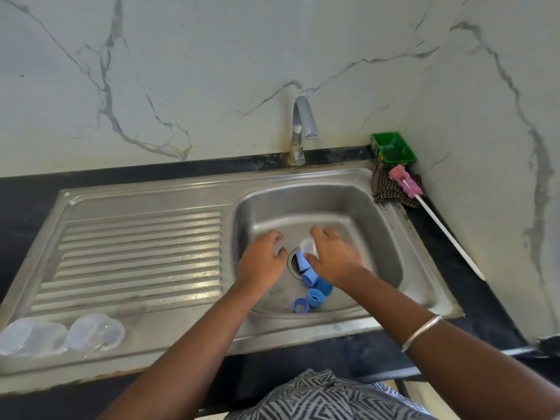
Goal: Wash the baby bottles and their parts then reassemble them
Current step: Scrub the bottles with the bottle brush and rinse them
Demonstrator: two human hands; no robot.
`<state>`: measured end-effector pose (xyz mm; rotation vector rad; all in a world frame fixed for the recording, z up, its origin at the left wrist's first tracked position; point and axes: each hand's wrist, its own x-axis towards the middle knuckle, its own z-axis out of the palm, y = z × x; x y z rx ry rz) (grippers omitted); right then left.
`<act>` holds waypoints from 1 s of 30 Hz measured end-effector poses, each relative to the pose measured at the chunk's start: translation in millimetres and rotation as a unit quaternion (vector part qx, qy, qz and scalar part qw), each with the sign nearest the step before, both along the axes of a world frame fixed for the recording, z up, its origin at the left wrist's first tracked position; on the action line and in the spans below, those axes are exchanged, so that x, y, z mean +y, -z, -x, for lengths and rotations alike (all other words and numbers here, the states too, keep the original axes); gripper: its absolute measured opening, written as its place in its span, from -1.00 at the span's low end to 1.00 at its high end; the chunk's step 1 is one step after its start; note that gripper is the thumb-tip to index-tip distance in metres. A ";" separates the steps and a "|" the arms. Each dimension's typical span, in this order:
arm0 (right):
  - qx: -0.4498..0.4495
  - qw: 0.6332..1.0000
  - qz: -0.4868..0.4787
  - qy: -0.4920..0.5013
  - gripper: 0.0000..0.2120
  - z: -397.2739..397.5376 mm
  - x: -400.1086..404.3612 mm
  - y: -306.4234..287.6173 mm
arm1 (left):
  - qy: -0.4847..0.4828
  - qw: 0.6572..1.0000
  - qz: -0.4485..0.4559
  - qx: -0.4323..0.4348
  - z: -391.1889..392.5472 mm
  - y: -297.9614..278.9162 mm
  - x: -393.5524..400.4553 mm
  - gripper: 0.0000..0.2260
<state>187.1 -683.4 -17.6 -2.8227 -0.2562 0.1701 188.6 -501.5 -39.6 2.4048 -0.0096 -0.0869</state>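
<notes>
Both my hands are down in the sink basin. My right hand has its fingers curled around a small clear cap above the drain. My left hand hovers beside it, fingers loosely curled and holding nothing. Blue rings and caps lie clustered by the drain. Two clear bottles lie on the drainboard at my left.

blue bottle rings, green tray, pink brush, steel-grey sink, white grey-veined wall.
</notes>
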 end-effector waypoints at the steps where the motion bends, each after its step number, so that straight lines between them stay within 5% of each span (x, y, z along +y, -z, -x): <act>1: 0.024 1.000 -0.001 0.005 -0.60 -0.9 -2.8 2.2 | 0.004 0.999 -0.007 0.031 0.7 0.9 -0.8 -0.77; 5: -0.055 0.994 -0.093 -0.007 -0.58 -0.1 -11.4 5.4 | 0.002 0.994 -0.035 0.104 6.7 8.8 -5.3 -0.80; 9: 0.014 0.999 -0.031 -0.025 -0.59 -9.9 -20.9 2.5 | -0.025 0.992 -0.054 0.114 11.9 8.8 -13.7 -0.81; 22: 0.069 0.995 -0.060 -0.037 -0.58 -18.8 -29.0 16.7 | -0.104 0.985 -0.055 0.125 41.5 3.4 -21.7 -0.83; 30: 0.019 0.972 -0.235 -0.018 -0.52 -35.1 12.7 -18.9 | -0.078 0.988 -0.048 0.125 48.0 5.4 -7.8 -0.79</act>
